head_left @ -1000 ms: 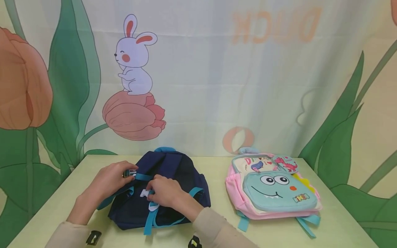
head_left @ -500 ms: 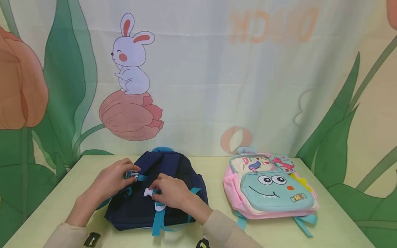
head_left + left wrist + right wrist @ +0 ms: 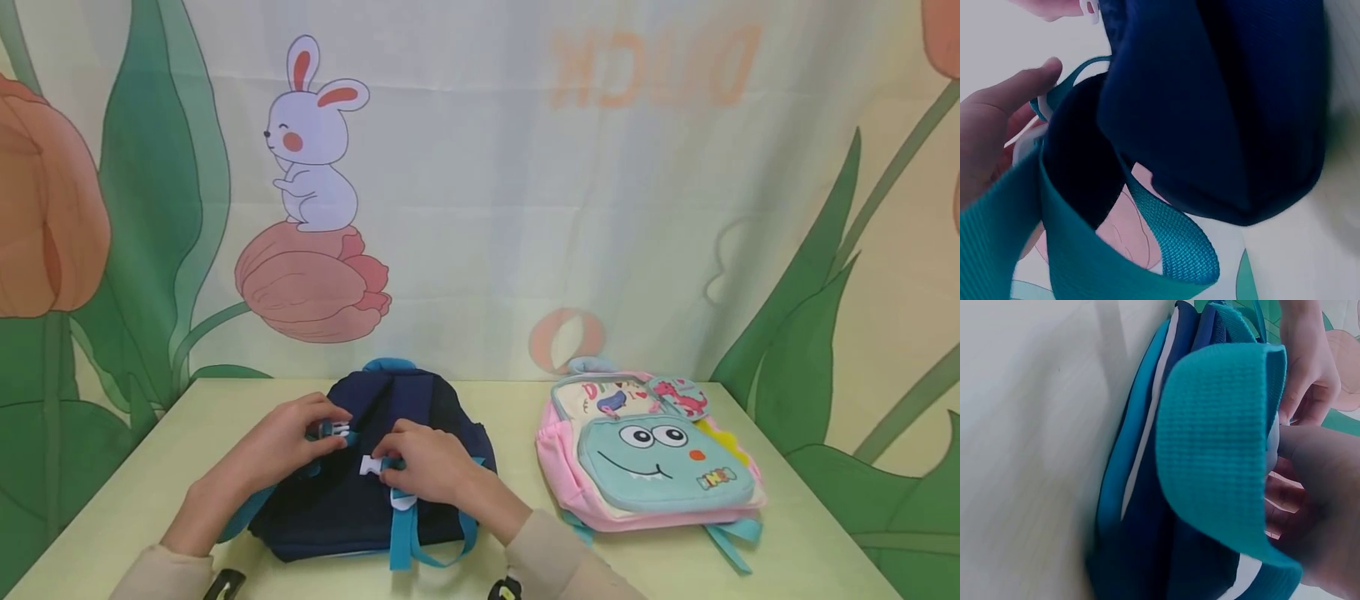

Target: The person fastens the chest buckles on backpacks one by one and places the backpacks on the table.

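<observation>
A dark navy backpack (image 3: 322, 517) lies on the table with its strap side up, teal straps loose on it. My left hand (image 3: 292, 437) pinches a buckle half (image 3: 337, 429) with white prongs above the pack's left side. My right hand (image 3: 431, 467) pinches a white buckle half (image 3: 370, 465) on a teal strap (image 3: 401, 529) over the pack's middle. The two halves are apart, a short gap between them. In the left wrist view, a teal strap (image 3: 1104, 269) loops in front of the left hand (image 3: 991, 131). Webbing (image 3: 1216, 444) covers part of the right hand (image 3: 1329, 500) in the right wrist view.
A pink and light-blue backpack (image 3: 667, 467) with a cartoon face lies to the right on the pale yellow table (image 3: 517, 567). Behind the table hangs a printed curtain (image 3: 465, 208) with a rabbit and tulips.
Both hands have shifted slightly right over the navy backpack, each keeping its buckle half. The left hand's half is also a little lower. The pink backpack lies as before; the head view has panned slightly.
</observation>
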Tool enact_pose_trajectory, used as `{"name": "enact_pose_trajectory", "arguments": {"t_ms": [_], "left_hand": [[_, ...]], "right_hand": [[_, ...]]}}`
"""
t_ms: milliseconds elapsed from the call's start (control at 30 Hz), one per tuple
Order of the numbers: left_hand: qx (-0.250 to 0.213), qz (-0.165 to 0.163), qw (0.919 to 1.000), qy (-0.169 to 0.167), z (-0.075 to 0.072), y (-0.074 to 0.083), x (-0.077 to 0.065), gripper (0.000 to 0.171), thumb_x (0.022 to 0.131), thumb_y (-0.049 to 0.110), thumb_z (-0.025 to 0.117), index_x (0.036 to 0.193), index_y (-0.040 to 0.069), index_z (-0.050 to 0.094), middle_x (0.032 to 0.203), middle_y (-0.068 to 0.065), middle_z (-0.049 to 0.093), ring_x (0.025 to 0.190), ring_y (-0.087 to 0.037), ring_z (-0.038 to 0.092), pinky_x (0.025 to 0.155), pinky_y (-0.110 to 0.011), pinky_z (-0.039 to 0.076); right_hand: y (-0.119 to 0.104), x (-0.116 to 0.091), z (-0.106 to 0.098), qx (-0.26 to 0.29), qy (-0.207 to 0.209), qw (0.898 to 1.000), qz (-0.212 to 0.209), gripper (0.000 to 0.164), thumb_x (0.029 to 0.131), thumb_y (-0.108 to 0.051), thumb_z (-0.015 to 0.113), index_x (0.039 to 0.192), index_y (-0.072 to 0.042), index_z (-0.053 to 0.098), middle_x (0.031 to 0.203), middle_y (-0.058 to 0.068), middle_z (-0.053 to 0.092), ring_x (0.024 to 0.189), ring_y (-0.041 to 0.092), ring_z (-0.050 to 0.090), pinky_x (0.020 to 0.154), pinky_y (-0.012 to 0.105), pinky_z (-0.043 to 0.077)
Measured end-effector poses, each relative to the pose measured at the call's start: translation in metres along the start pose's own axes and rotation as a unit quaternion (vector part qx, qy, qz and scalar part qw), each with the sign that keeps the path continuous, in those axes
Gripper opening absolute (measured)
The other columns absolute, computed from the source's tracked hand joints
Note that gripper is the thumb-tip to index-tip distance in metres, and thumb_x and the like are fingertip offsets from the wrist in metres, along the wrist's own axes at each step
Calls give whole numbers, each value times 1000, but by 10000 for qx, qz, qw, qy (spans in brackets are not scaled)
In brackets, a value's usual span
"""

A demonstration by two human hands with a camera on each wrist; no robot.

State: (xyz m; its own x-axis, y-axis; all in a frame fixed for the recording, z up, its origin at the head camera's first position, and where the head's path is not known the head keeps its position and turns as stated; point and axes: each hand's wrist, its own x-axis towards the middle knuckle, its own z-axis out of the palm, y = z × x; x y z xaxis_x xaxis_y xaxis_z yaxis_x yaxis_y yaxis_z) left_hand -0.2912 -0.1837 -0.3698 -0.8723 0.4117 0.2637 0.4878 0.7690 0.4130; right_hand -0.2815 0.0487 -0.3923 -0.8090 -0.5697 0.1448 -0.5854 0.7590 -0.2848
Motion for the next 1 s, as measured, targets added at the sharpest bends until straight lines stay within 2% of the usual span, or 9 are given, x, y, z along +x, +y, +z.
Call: {"name": "enact_pose_trajectory", "arguments": {"t_ms": [133, 267, 533, 1000], "left_hand": [[-298, 11, 9995, -115, 0, 3, -1, 32, 86, 22, 78, 115, 10, 72, 93, 2, 59, 79, -14, 51, 64, -21, 49], [-392, 6, 9991, -176, 1, 8, -2, 33, 87, 26, 77, 117, 13, 71, 94, 3, 59, 78, -13, 51, 63, -20, 50], [-635, -18, 9975, -296, 2, 14, 3, 34, 85, 20, 78, 116, 9, 71, 93, 1, 60, 75, -14, 51, 60, -21, 50], [-641, 195, 9968, -434, 5, 29, 11, 28, 86, 12, 77, 113, 9, 72, 99, 1, 59, 79, -15, 51, 62, -21, 50]], "right_hand": [[4, -2, -3, 85, 16, 9999, -51, 26, 91, -32, 72, 116, -24, 73, 98, -8, 59, 75, 0, 54, 63, 15, 44], [8, -5, -7, 216, 57, 9997, -74, 27, 91, -30, 72, 116, -22, 72, 103, -6, 60, 76, 2, 55, 65, 14, 45], [13, -6, -13, 295, 177, 9993, -155, 27, 90, -27, 71, 116, -20, 71, 103, -8, 68, 82, 1, 58, 70, 16, 48], [26, -12, -27, 471, 490, 9973, -280, 27, 90, -24, 70, 116, -17, 71, 100, -6, 65, 84, 5, 56, 73, 15, 48]]}}
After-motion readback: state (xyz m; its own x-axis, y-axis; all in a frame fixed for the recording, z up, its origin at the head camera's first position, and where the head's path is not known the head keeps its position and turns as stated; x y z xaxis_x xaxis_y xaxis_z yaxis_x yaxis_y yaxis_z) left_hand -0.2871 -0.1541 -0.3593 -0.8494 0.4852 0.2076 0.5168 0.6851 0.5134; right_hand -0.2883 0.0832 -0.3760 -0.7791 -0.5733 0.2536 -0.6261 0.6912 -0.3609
